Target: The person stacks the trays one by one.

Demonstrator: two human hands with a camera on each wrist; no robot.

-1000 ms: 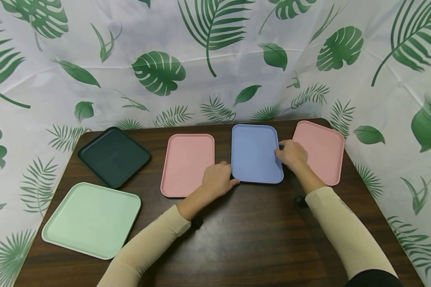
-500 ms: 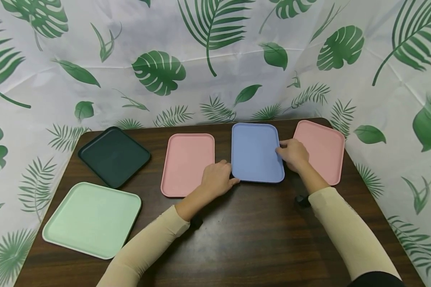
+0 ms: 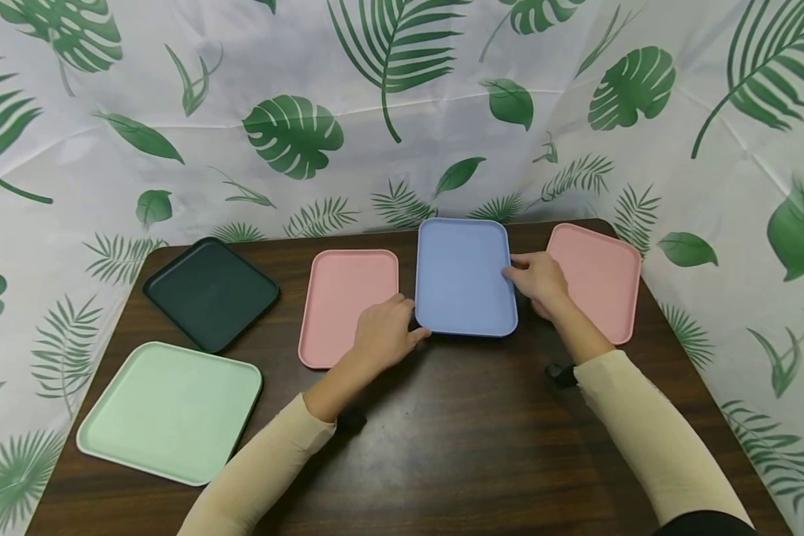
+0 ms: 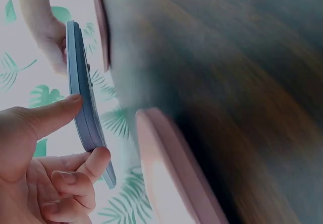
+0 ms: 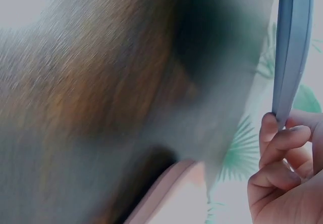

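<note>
A blue rectangular tray (image 3: 465, 275) is held between both hands, raised off the table with its flat side up. My left hand (image 3: 383, 331) pinches its near left corner; in the left wrist view the thumb lies on one face of the blue tray (image 4: 83, 98) and curled fingers on the other. On the opposite side, my right hand (image 3: 539, 283) grips the right edge. The right wrist view shows bent fingers of that right hand (image 5: 287, 168) pinching the end of the blue tray (image 5: 292, 47). The hidden parts of the fingers are under the tray.
A pink tray (image 3: 342, 298) lies left of the blue one, partly behind my left hand. Another pink tray (image 3: 599, 279) lies at the right edge. A dark green tray (image 3: 211, 294) and a light green tray (image 3: 170, 413) lie left on the brown table (image 3: 482, 439). Leaf-patterned cloth (image 3: 415, 164) hangs behind.
The blue tray has risen from the table and shifted slightly left, with both hands moving along. The other trays stay where they were.
</note>
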